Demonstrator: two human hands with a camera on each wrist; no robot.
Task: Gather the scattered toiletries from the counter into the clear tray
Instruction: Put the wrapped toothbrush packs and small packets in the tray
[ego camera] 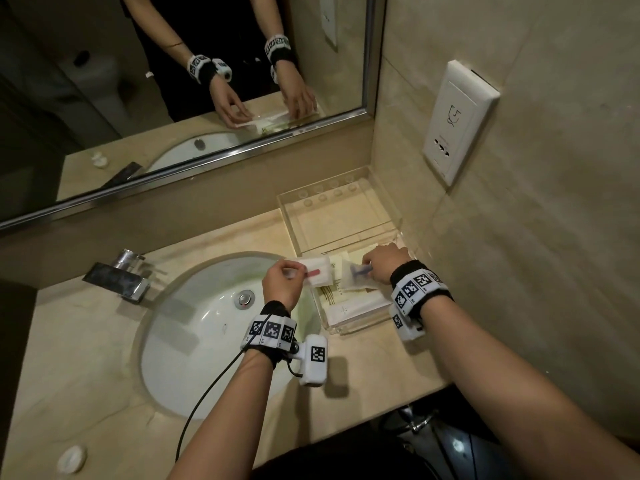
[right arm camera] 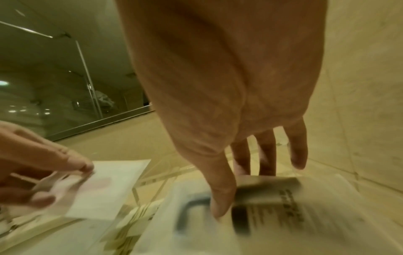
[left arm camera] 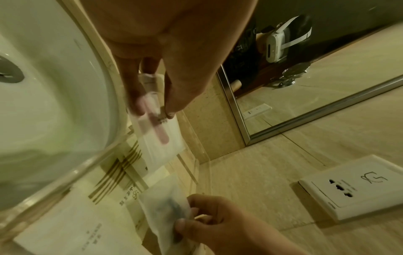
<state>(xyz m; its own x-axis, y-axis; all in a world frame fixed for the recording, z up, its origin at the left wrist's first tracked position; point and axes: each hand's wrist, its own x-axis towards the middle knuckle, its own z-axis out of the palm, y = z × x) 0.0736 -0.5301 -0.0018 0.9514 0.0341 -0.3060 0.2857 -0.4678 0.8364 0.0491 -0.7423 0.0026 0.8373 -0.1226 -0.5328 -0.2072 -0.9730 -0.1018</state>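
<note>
A clear tray stands on the counter right of the basin, with white gold-striped boxes lying in it. My left hand pinches a white packet with a pink strip inside and holds it over the tray's left rim. The left wrist view shows that packet between the thumb and fingers of my left hand. My right hand grips a translucent packet with a blue razor low over the tray's far end. In the right wrist view, my right hand has its thumb on this blurred razor packet.
A second clear tray, empty, sits behind the first against the corner wall. The white basin and chrome tap lie to the left. A small white cap rests at the counter's front left. A wall socket is on the right.
</note>
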